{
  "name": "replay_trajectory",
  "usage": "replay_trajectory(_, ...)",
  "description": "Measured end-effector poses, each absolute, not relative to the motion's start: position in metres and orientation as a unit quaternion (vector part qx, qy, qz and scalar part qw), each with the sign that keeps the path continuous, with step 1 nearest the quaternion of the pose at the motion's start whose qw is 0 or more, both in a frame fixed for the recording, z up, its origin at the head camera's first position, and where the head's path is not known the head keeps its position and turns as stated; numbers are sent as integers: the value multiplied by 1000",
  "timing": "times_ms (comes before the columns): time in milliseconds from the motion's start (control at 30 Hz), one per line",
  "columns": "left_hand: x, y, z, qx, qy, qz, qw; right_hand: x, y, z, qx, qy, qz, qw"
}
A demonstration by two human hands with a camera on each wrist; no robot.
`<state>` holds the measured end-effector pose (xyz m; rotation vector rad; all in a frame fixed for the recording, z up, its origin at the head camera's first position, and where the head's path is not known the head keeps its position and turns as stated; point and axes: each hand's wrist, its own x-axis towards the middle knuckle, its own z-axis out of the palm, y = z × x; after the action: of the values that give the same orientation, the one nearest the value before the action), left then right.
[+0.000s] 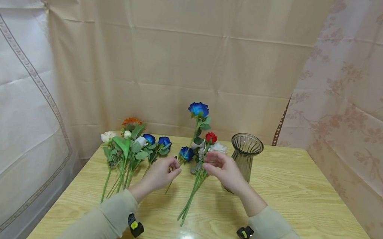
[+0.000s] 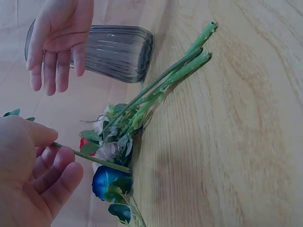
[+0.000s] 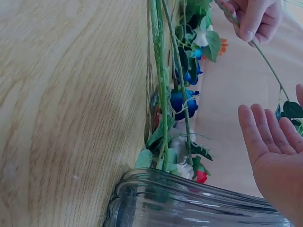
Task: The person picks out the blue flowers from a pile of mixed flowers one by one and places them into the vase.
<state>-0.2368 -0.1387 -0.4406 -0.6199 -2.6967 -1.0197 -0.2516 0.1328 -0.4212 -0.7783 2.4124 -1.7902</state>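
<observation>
My left hand (image 1: 160, 172) pinches the thin green stem of a blue rose (image 1: 199, 109) between thumb and fingers. The bloom stands upright above the table, and the stem's lower end (image 2: 102, 161) sticks out below the fingers. Beside it my right hand (image 1: 226, 173) is raised with fingers spread loosely and nothing held, as its palm (image 3: 279, 165) shows in the right wrist view. Behind that hand stands a smoky ribbed glass vase (image 1: 247, 152). Between the hands lie several stems with a red rose (image 1: 211, 137) and white flowers (image 1: 219, 148). Another blue rose (image 1: 186, 154) lies near them.
On the left of the wooden table (image 1: 290, 195) lies a pile of artificial flowers: an orange flower (image 1: 132, 121), a white rose (image 1: 108, 136), blue roses (image 1: 164, 141) and green leaves. A beige cloth (image 1: 182, 58) hangs behind, with patterned cloth at both sides.
</observation>
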Motion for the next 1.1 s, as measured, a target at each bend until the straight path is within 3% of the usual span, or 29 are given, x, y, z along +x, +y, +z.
replay_trajectory(733,-233,-129,-439,-222,-910,-344,69,-263,106,-423,-224,742,-630,37)
replay_trajectory(1100,-230,-123,-442,-230,-913,-327,81,-263,98,-424,-217,733,-644,31)
